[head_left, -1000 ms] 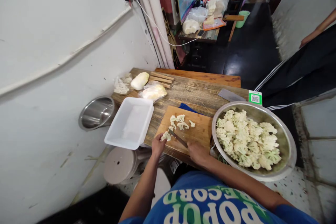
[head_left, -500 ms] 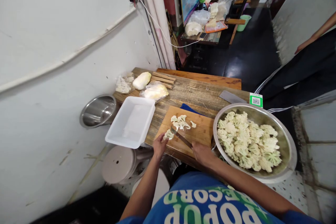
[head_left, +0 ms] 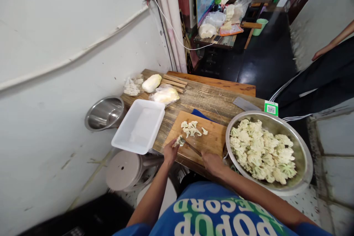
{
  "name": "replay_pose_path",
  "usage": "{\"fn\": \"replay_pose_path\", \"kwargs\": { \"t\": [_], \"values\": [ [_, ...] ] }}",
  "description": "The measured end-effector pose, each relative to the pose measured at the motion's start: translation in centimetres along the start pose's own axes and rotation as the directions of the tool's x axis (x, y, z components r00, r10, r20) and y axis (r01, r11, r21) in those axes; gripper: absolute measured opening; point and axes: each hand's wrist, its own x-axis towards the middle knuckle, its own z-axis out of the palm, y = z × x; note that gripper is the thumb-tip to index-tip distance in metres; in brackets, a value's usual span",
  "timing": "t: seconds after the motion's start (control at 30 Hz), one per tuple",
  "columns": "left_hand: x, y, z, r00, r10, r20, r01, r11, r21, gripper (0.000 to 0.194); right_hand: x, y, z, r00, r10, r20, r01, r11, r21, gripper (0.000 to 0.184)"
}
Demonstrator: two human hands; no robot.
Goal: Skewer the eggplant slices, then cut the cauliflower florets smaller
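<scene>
My left hand (head_left: 170,151) is closed on a cauliflower floret (head_left: 179,141) over the near left part of the wooden cutting board (head_left: 210,140). In my right hand (head_left: 212,162) is a knife (head_left: 193,148), its handle wrapped by the fingers. The blade's tip meets the floret beside my left fingertips; how deep it has gone I cannot tell. Several cut cauliflower pieces (head_left: 190,129) lie farther back on the board. Right of the board, a large steel bowl (head_left: 305,155) holds a heap of cauliflower florets (head_left: 262,151).
A white plastic tub (head_left: 138,127) stands left of the board, with a steel bowl (head_left: 105,114) beyond it. Wrapped cabbage (head_left: 166,95), wooden sticks (head_left: 174,82) and a cleaver (head_left: 246,104) lie on the table. Stools (head_left: 124,171) sit below. A person's hand (head_left: 322,52) shows at right.
The knife's blade has turned, now showing narrower, with its tip at the floret. My left hand has tilted the floret slightly. The whole view has shifted a little.
</scene>
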Motion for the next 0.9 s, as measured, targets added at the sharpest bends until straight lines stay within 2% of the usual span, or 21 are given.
{"fn": "replay_pose_path", "kwargs": {
  "t": [0.23,0.4,0.5,0.6,0.77,0.9],
  "values": [
    [0.4,0.5,-0.2,0.999,-0.022,0.035,0.021,0.999,0.047,0.037,0.9,0.7,-0.5,0.999,-0.029,0.013,0.029,1.0,0.0,0.03],
    [0.5,0.3,-0.3,0.998,-0.033,0.056,0.03,0.998,0.055,0.037,1.2,-0.8,-1.6,0.998,-0.023,0.06,0.022,1.0,0.022,0.029],
    [0.3,-0.3,-0.6,0.998,-0.001,0.068,0.0,1.0,0.02,0.038,1.2,-1.7,-2.2,0.999,-0.008,0.049,0.006,0.999,0.036,0.03],
    [0.2,-1.0,-1.1,0.995,0.049,0.088,-0.047,0.999,-0.026,0.041,1.2,-1.4,-2.5,0.999,0.007,0.049,-0.011,0.997,0.074,0.028],
    [0.3,-1.6,-1.4,0.99,0.088,0.106,-0.081,0.994,-0.068,0.041,1.1,-0.2,-1.9,1.0,-0.009,0.028,0.007,0.997,0.078,0.032],
    [0.5,-2.0,-1.0,0.987,0.101,0.124,-0.091,0.992,-0.083,0.044,0.6,-0.4,-0.5,1.0,0.007,0.001,-0.007,0.998,0.06,0.03]
  ]
}}
